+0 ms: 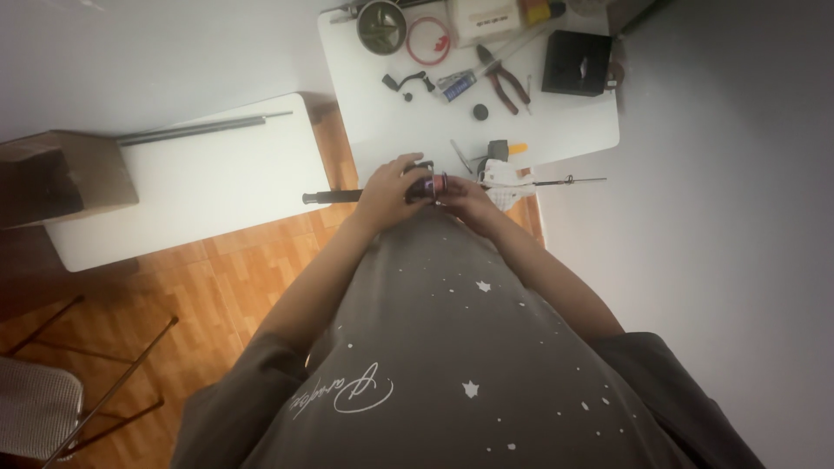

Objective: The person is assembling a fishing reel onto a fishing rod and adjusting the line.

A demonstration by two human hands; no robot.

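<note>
My left hand (388, 189) and my right hand (467, 198) meet at the near edge of a small white table (382, 122). Between them they hold a small dark fishing reel (428, 183) with a purple and red part, fixed on a thin black rod. The rod's dark handle (332, 196) sticks out to the left of my left hand. Its thin shaft (569, 181) runs to the right past my right hand. The fingers of both hands curl around the reel and hide most of it.
On the white table lie red-handled pliers (504, 80), a red ring (428, 41), a round green-grey tin (381, 25), a black box (577, 62), a small tube (455, 84) and black small parts. A second white table (208, 182) with a dark rod and a cardboard box (56, 176) stands left. A chair (52, 391) is lower left.
</note>
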